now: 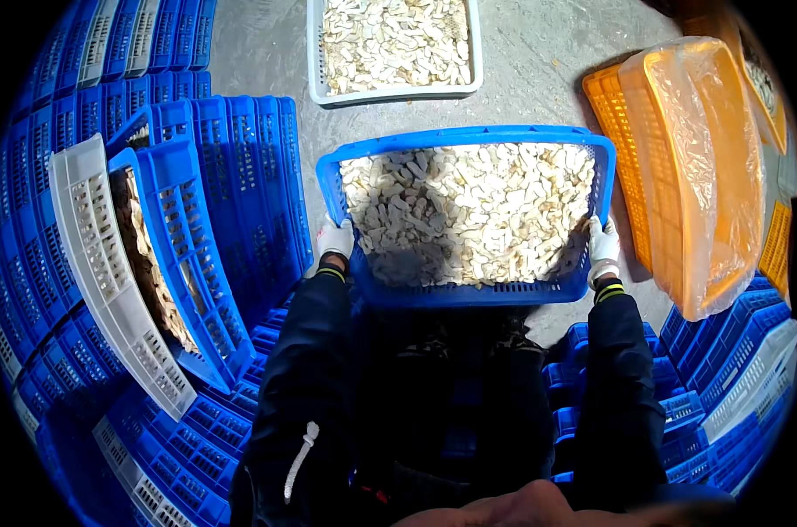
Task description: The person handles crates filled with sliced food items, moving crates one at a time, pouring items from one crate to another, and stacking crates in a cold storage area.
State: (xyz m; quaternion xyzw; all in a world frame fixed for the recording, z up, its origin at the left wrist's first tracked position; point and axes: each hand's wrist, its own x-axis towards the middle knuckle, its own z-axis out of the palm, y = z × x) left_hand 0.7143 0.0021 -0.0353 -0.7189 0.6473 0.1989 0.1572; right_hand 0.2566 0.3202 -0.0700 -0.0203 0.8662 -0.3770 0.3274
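Observation:
I hold a blue slatted plastic crate [468,139] in front of my chest, filled with pale, cream-coloured chopped pieces [468,206]. My left hand [335,239], in a white glove, grips the crate's left side near its lower corner. On the opposite side my right hand [603,246], also gloved in white, clasps the right wall. Dark sleeves with yellow-striped cuffs cover both forearms.
A white crate [315,61] of similar pale pieces sits on the grey concrete floor ahead. Orange crates [679,167], one lined with clear plastic, lean at the right. Stacks of blue crates [240,184] and a white one [91,246] stand left; more blue crates [723,351] lie lower right.

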